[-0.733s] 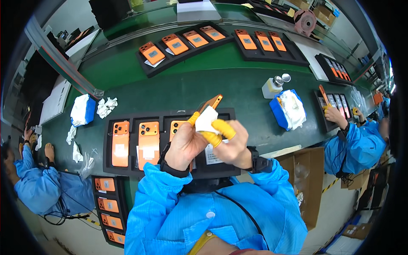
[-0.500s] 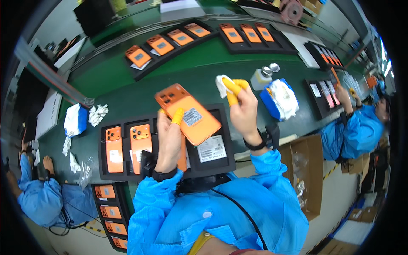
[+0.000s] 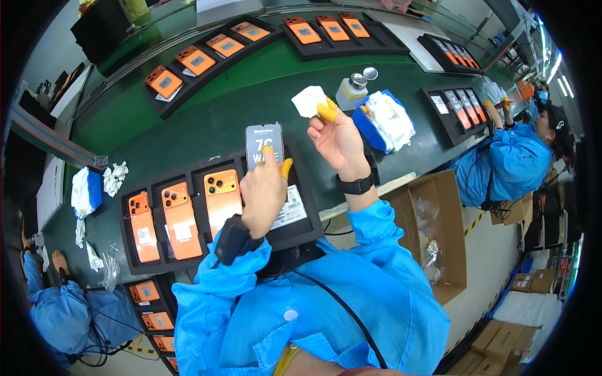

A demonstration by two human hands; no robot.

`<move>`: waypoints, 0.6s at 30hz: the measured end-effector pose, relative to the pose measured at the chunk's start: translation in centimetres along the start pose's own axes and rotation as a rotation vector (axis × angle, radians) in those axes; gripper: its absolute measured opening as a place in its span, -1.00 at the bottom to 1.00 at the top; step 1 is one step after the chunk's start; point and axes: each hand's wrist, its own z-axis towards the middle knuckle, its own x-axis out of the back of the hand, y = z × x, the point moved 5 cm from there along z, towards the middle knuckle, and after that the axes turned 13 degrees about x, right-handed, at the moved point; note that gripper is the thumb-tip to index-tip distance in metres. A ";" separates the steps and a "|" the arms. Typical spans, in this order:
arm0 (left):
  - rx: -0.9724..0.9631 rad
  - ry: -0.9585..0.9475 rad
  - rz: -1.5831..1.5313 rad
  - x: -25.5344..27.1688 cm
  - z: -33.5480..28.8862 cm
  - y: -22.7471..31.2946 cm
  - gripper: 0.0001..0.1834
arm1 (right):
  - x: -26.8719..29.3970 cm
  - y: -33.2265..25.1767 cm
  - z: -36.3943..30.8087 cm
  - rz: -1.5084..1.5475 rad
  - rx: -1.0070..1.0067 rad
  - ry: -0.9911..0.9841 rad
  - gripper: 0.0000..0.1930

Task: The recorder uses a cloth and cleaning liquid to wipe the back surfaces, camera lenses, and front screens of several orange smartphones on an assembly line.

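Observation:
A smartphone (image 3: 256, 136) stands face up at the far edge of the black foam tray (image 3: 293, 240), its screen covered by a printed film. My left hand (image 3: 264, 194) is closed on its lower part, a yellow-cotted finger on the face and the thumb by the right edge; the phone's lower end is hidden. Raised to the right, my right hand (image 3: 338, 139) pinches a folded white wipe (image 3: 308, 100) with yellow-cotted fingertips, apart from the phone. Several orange phones (image 3: 182, 220) lie back up in the tray's slots, beside a white label (image 3: 293, 210).
A blue box of white wipes (image 3: 390, 122) and a pump bottle (image 3: 352, 91) are right of my right hand. More trays of orange phones (image 3: 195, 60) line the far side. An open cardboard box (image 3: 448, 238) sits lower right. Co-workers in blue (image 3: 505, 164) flank the bench.
The phone has turned from its orange back to its screen side and sits farther up. The white wipe shows more unfolded in my right hand. The whole view has shifted.

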 end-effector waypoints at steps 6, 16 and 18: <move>-0.174 0.230 -0.058 1.0 -4.5 -1.4 -0.44 | 0.2 -0.4 0.9 0.015 0.053 0.040 -0.68; -0.268 -0.007 -0.842 2.0 -6.1 1.6 -0.58 | -3.3 2.1 0.4 0.101 -0.004 0.021 -0.80; -0.249 -0.040 -0.958 0.2 -6.0 1.4 -0.55 | -4.2 2.2 0.0 0.173 -0.056 0.005 -0.81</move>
